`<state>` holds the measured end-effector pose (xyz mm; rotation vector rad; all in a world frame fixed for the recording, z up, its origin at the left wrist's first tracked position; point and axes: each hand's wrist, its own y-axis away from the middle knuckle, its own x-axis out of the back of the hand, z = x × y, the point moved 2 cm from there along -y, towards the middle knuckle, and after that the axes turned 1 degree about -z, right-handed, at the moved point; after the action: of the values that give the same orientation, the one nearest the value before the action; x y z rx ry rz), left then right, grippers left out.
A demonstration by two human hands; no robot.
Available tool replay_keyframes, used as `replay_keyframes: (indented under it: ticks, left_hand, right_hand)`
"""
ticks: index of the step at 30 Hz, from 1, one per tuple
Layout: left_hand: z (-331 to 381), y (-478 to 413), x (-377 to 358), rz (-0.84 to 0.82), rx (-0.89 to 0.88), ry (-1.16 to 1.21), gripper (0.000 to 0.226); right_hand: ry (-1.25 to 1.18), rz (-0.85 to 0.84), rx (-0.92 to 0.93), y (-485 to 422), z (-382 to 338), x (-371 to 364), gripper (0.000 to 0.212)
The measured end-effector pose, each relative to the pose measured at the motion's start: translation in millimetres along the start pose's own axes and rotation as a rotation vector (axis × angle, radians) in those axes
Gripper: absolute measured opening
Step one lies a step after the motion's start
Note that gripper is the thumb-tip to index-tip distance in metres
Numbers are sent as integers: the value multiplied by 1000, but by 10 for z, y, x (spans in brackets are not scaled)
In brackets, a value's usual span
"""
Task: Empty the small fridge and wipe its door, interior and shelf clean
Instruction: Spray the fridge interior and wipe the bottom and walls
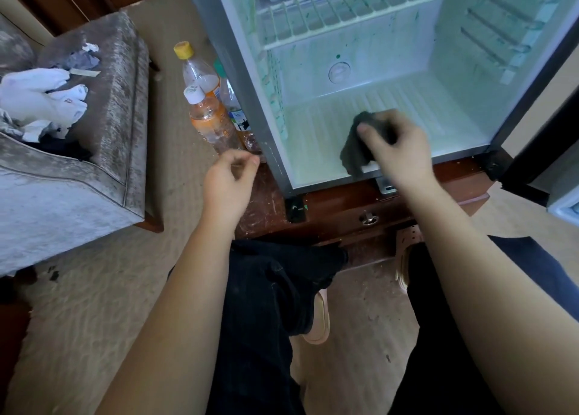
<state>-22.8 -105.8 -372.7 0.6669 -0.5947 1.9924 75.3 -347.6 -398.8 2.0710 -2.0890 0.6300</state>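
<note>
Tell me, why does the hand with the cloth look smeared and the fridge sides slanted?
Head view: the right hand and its dark cloth are motion-blurred; the wide lens bows the fridge frame; the interior is washed pale and bright.

Your right grip (398, 148) is clutching a dark cloth (355, 154) and holding it down on the ribbed floor of the open fridge (360, 60), near the front edge. Your left grip (228, 179) is hanging loosely curled just beside the bottles (208, 117) standing against the fridge's left wall. A wire shelf (344, 17) is sitting above the cloth.
</note>
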Motion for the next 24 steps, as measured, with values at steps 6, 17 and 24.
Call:
replay_keyframes:
  ticks: [6, 17, 24]
  left_hand:
    - [102, -125, -55, 56, -44, 162, 23]
    - [126, -180, -124, 0, 103, 514, 40]
    - [88, -193, -151, 2, 105, 527, 44]
  right_hand:
    - [705, -277, 25, -63, 316, -689, 42]
    - [989, -383, 156, -1137, 212, -1254, 47]
    - [103, -353, 28, -1383, 83, -1679, 41]
